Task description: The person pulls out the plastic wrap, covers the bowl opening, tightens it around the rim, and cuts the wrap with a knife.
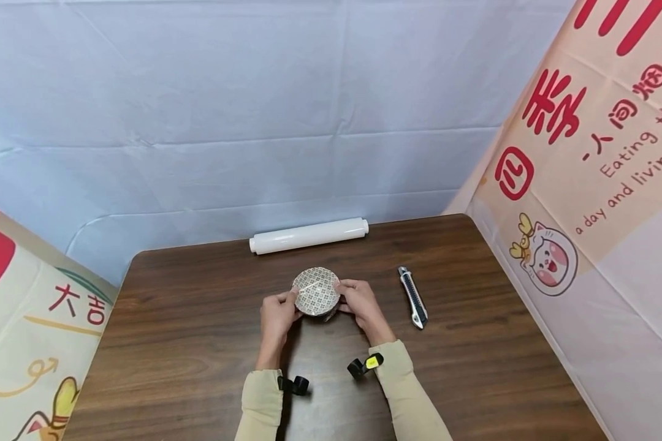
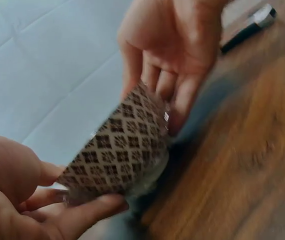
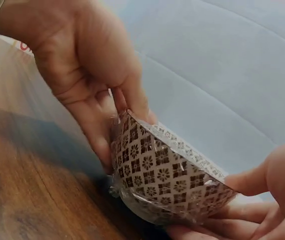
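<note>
A bowl [image 1: 317, 293] with a brown-and-cream pattern of diamonds and flowers is held between both hands, close over the table. Clear plastic film [image 3: 155, 206] covers it, glossy and wrinkled along the side and base. On the left side, my left hand [image 1: 276, 316] grips the bowl with the thumb at the rim and fingers underneath. My right hand [image 1: 360, 302] holds the opposite side in the same way, thumb on the rim. Both wrist views show the patterned outer wall, with fingers tucked below it.
Behind the bowl, a white roll of film [image 1: 309, 236] lies along the back of the brown wooden table [image 1: 187, 343]. A utility knife [image 1: 412, 297] lies right of my right hand. Light cloth walls [image 1: 226, 110] stand behind and beside the table.
</note>
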Action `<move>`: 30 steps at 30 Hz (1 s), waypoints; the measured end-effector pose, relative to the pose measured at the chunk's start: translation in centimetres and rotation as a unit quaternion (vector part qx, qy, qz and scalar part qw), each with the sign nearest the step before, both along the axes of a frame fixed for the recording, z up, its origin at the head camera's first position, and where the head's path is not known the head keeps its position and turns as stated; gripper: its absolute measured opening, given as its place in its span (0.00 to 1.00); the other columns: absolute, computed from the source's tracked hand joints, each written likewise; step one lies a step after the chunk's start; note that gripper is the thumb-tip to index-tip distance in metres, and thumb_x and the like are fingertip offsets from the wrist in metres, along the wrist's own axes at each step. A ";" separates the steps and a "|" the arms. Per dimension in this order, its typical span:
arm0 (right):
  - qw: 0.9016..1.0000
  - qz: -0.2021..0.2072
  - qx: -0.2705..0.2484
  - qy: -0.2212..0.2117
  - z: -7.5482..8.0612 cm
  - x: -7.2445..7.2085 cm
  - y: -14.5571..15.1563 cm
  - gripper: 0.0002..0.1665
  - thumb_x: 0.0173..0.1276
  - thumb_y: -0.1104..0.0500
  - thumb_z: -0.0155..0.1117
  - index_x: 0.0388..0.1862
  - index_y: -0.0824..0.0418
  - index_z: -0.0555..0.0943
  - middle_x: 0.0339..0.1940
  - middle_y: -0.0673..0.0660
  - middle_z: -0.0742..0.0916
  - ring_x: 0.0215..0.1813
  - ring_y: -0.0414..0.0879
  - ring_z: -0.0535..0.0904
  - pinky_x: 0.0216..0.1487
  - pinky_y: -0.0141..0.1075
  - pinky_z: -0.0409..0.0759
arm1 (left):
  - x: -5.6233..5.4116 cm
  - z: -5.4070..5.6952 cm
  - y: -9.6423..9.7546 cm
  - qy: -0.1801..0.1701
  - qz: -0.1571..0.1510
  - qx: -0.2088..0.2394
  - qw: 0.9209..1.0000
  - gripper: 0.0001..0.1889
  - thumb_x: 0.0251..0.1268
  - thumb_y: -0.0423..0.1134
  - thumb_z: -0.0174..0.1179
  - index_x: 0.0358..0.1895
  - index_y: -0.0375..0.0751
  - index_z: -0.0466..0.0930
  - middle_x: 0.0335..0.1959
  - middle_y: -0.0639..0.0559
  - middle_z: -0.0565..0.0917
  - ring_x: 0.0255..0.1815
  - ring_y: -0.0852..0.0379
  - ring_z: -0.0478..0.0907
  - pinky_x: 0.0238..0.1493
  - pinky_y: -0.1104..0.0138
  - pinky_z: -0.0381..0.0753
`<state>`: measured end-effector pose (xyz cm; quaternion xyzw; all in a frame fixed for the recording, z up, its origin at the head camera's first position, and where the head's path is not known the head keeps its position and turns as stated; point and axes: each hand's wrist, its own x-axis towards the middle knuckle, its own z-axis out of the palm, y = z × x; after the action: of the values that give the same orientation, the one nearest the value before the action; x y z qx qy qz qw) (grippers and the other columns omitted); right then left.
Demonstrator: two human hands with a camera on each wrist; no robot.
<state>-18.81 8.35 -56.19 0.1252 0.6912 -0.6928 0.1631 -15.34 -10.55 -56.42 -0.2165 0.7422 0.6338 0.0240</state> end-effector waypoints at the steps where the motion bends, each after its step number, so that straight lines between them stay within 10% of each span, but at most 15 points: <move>1: 1.000 0.002 0.001 -0.002 0.1 0.1 0.0 0.19 0.80 0.60 0.60 0.61 0.72 0.83 0.50 0.64 0.90 0.43 0.42 0.86 0.40 0.33 0.87 | 0.1 -0.1 -0.1 0.000 0.002 -0.008 1.000 0.21 0.80 0.49 0.60 0.52 0.31 0.90 0.48 0.34 0.90 0.36 0.55 0.91 0.38 0.66 0.91; 5: 0.999 0.009 0.035 -0.003 0.3 0.2 0.2 0.20 0.80 0.58 0.60 0.61 0.71 0.82 0.49 0.62 0.88 0.42 0.42 0.83 0.42 0.34 0.85 | 0.6 -0.4 -0.1 -0.006 0.006 -0.018 1.000 0.28 0.79 0.55 0.59 0.56 0.28 0.87 0.43 0.35 0.92 0.38 0.53 0.93 0.41 0.65 0.92; 11: 0.997 0.004 0.071 0.031 0.3 -0.2 0.1 0.27 0.81 0.48 0.60 0.64 0.68 0.83 0.59 0.63 0.87 0.49 0.45 0.81 0.46 0.32 0.80 | 0.8 -0.9 0.0 0.003 -0.013 0.072 0.997 0.29 0.83 0.50 0.55 0.68 0.24 0.77 0.66 0.30 0.82 0.64 0.42 0.85 0.59 0.59 0.88; 17: 0.997 0.034 0.054 0.039 -0.4 -0.6 0.0 0.26 0.84 0.48 0.56 0.56 0.70 0.86 0.33 0.53 0.85 0.35 0.39 0.78 0.39 0.30 0.78 | 0.6 -1.2 0.1 0.021 -0.025 0.132 0.991 0.27 0.85 0.42 0.51 0.71 0.19 0.70 0.69 0.25 0.77 0.66 0.39 0.82 0.61 0.57 0.86; 30: 0.997 0.009 0.059 0.047 -0.4 -0.3 -0.2 0.23 0.84 0.54 0.56 0.61 0.70 0.85 0.53 0.65 0.89 0.42 0.43 0.84 0.40 0.31 0.83 | 0.2 0.8 1.1 0.008 0.000 -0.086 0.996 0.22 0.82 0.41 0.53 0.28 0.33 0.86 0.30 0.43 0.89 0.28 0.57 0.82 0.32 0.70 0.79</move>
<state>-19.13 8.11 -56.62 0.0959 0.7390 -0.6542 0.1292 -15.16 -9.41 -55.57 -0.2123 0.7940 0.5697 -0.0004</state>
